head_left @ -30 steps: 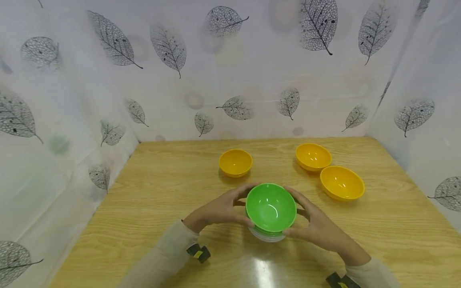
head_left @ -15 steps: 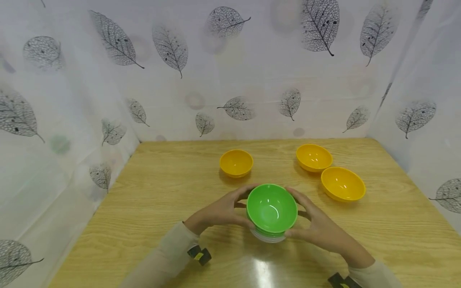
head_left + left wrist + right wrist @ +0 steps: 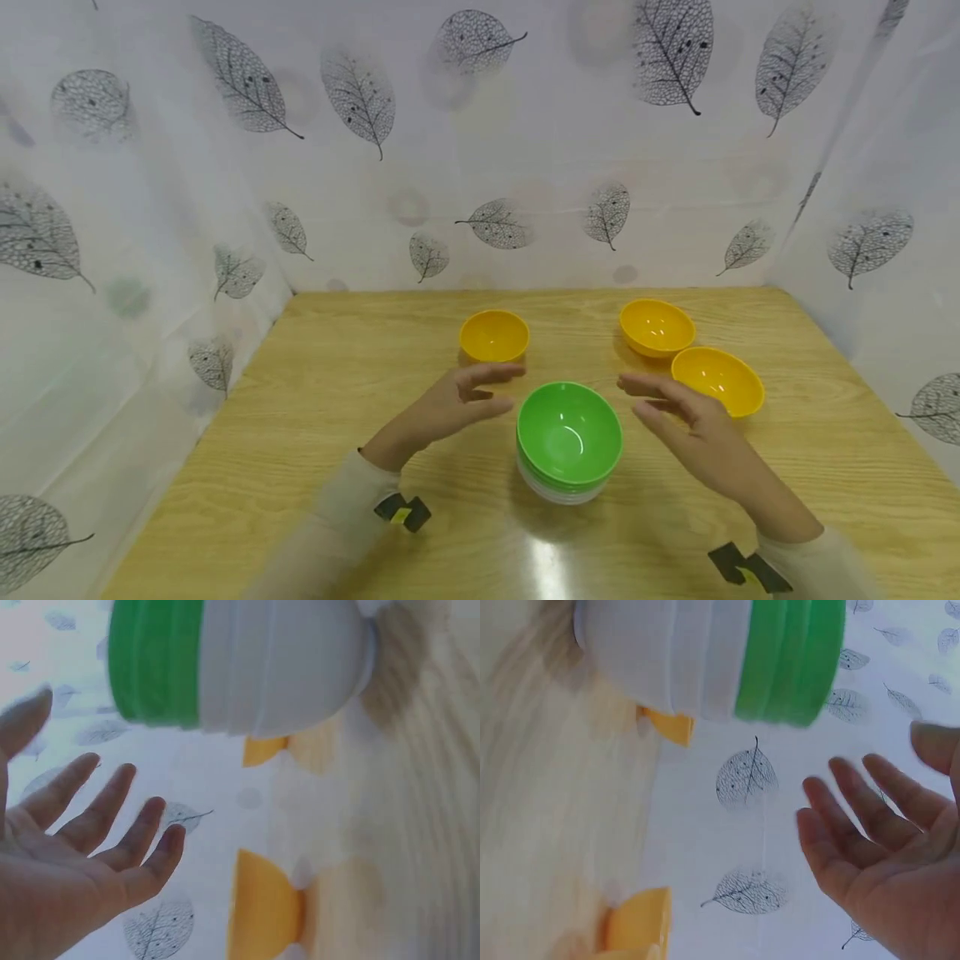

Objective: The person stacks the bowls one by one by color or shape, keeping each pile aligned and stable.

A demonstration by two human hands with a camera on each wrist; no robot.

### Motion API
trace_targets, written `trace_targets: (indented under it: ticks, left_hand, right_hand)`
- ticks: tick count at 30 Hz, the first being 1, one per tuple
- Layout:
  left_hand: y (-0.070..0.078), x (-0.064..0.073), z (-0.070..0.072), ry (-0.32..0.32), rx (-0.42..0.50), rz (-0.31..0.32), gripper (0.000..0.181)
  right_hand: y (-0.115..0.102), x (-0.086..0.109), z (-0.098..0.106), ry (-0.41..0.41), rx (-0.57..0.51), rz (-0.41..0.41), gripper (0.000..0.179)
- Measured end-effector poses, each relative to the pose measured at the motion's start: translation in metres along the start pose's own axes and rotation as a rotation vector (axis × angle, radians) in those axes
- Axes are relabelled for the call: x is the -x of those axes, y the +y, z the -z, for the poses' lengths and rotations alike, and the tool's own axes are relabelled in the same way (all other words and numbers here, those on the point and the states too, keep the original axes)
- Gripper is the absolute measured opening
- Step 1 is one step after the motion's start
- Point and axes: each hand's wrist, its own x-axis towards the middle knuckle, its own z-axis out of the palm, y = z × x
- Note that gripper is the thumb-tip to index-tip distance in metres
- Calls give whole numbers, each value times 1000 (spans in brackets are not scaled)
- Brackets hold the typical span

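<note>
A stack of nested bowls stands upright on the table, with several green bowls (image 3: 567, 435) on top of white bowls (image 3: 564, 493). Both wrist views show the layered rims of green bowls (image 3: 159, 660) over white bowls (image 3: 281, 667). To the left of the stack, my left hand (image 3: 448, 410) hovers apart from it with relaxed, spread fingers. On the other side my right hand (image 3: 701, 433) is likewise off the stack, its fingers loosely extended and holding nothing. It partly covers the nearer right yellow bowl (image 3: 722, 379) in the head view.
A single yellow bowl (image 3: 493, 335) stands behind the left hand. Another yellow bowl (image 3: 657, 327) sits at the back right, close against the nearer one. The wooden table (image 3: 337, 350) meets a leaf-patterned curtain (image 3: 540, 267) at the back and both sides.
Both hands were gripping the sides of the bowl stack; they have let go and drawn apart, left hand leftward and right hand rightward. The stack stays where it was.
</note>
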Motion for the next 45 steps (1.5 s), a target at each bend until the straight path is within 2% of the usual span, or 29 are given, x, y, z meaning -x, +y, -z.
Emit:
trace_targets:
  ticks: [3,6,9,11,15,19,23,28,33,37,45]
  left_hand:
    - [7,-1,11,158,52,-37,32]
    - [11,-4,22,322,-16,-158,26]
    - [10,-12,33,489,-75,-284,26]
    - [9,-17,40,596,-51,-325,29]
    - [4,-28,54,771,58,-300,38]
    - [-7,-36,65,883,168,-170,45]
    - [-20,-39,69,938,238,-17,50]
    - [-39,-41,69,949,268,109,54]
    - [-52,-43,63,934,347,175,54]
    - [-55,-47,57,909,432,221,55]
    - [-59,-53,45,812,534,321,61]
  right_hand:
    - [0,-14,13,114,23,15,18]
    - [-2,-31,26,175,1,4,12]
    - [-6,-50,35,188,-50,5,17]
    - [-8,-61,38,168,-57,6,22]
    - [-7,-87,35,80,-38,12,34]
    - [-1,-110,25,-27,-40,-22,45]
    - [9,-128,9,-107,-46,-63,50]
    - [22,-140,-12,-244,-144,-166,60]
    - [34,-146,-30,-383,-189,-295,72]
    - [44,-150,-40,-439,-219,-326,74]
    - [63,-155,-56,-585,-478,-370,86]
